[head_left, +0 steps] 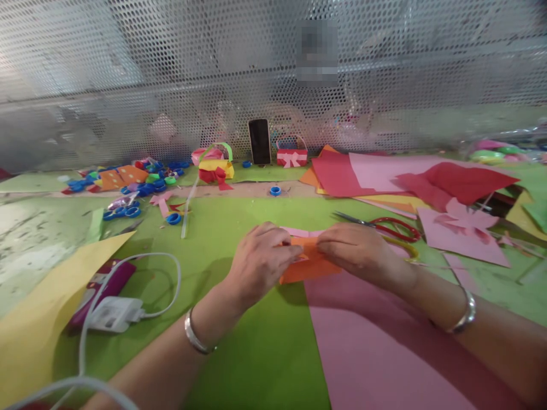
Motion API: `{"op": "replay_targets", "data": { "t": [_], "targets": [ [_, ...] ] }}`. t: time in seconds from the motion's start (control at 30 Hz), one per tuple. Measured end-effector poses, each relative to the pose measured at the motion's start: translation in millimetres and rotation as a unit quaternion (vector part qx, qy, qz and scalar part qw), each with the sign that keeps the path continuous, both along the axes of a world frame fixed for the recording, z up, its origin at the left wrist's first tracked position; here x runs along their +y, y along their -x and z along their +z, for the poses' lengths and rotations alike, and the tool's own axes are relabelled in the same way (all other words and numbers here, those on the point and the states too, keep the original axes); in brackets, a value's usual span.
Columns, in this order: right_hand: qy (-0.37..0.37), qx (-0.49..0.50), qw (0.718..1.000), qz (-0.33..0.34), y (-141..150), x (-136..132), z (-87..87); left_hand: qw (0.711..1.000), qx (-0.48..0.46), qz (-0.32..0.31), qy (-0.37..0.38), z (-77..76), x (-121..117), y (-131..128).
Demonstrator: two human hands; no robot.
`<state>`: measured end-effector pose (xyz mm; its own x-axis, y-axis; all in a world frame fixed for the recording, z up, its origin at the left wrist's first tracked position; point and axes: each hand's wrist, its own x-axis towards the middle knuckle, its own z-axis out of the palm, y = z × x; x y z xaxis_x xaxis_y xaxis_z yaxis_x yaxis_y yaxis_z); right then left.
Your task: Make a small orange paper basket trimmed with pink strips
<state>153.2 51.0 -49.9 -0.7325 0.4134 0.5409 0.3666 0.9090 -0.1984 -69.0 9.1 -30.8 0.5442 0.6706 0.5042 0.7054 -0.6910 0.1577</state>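
Observation:
Between my two hands is a small folded orange paper piece (314,267), shaped like a little box or pouch, with a pink paper strip (299,232) along its far edge. My left hand (267,253) pinches its left end with bent fingers. At the other end, my right hand (361,247) has its fingers closed on the top edge. Both hands partly cover the paper. Under it lies a large pink sheet (376,341) on the green tabletop (265,347). Red-handled scissors (395,228) rest just beyond my right hand.
Coloured sheets (342,176) are stacked at the back right. A phone (260,141) leans upright between small paper baskets (292,155). Blue rings (158,185) lie heaped at the back left. A white charger (115,313) with its cable sits left; a perforated metal screen (192,85) stands behind.

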Motion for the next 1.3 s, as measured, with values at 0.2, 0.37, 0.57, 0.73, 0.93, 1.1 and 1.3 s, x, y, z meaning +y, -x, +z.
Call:
{"op": "replay_targets", "data": {
  "t": [0.2, 0.37, 0.57, 0.73, 0.93, 1.1, 1.3],
  "targets": [
    [-0.023, 0.027, 0.999, -0.008, 4, -4, 6.9, 0.997, -0.078, -0.013, -0.026, -2.7, 2, -3],
    [0.012, 0.068, 0.997, -0.030, 1, -5, 10.3, 0.987, -0.158, 0.010, -0.006, -4.3, 3, -6],
    [0.113, 0.116, 0.984, -0.077, 2, 0, 11.0, 0.975, -0.202, 0.067, 0.069, -6.2, 8, -5],
    [0.157, 0.103, 0.980, -0.065, 3, 2, 10.3, 0.966, -0.213, 0.096, 0.108, -9.2, 9, -3],
    [0.143, 0.095, 0.983, -0.065, 2, 3, 3.2, 0.963, -0.203, 0.120, 0.131, -8.4, 8, -3],
    [0.082, 0.067, 0.993, -0.059, -1, 5, -6.8, 0.964, -0.160, 0.134, 0.165, -8.1, 9, -2],
    [-0.042, -0.024, 0.998, -0.026, -3, 7, -11.0, 0.961, -0.062, 0.145, 0.228, 1.0, 5, 7]
  ]
}}
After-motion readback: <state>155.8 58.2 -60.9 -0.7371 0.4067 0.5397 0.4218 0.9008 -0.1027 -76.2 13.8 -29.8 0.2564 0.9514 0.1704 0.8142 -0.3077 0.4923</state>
